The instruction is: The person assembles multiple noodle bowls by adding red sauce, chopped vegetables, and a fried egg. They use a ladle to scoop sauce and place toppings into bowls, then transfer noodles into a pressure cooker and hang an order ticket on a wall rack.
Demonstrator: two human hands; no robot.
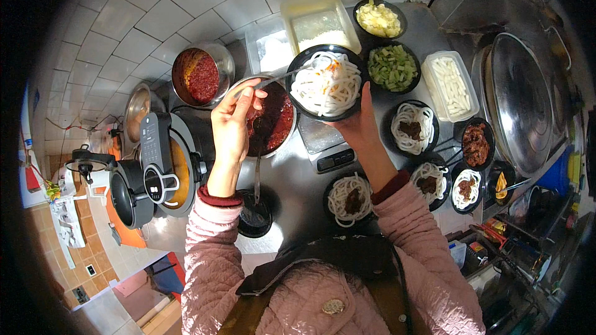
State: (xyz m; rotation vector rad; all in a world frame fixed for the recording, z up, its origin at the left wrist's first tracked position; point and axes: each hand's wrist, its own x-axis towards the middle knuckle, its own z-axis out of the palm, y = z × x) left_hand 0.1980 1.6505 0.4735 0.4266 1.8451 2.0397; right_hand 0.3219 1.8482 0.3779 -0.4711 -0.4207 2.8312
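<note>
My left hand (pixel 231 127) pinches the handle of a thin metal spoon (pixel 272 79). The spoon's far end reaches over thick white noodles (pixel 326 84) that carry a few orange-red specks. My right hand (pixel 360 121) grips the right and near side of the black bowl (pixel 300 107) holding these noodles. This bowl is held above a digital scale (pixel 335 159). Beneath my left hand stands a metal pot (pixel 293 135) of dark red sauce, partly hidden, with a ladle (pixel 257 177) in it.
Several black bowls of noodles with brown topping, such as one bowl (pixel 349 201), stand nearby. Chopped greens (pixel 392 68), a tub of white sticks (pixel 448 87) and a clear tub (pixel 323 22) lie beyond. A chili pot (pixel 203 74) and rice cooker (pixel 162 161) are left; a large lid (pixel 521 102) is right.
</note>
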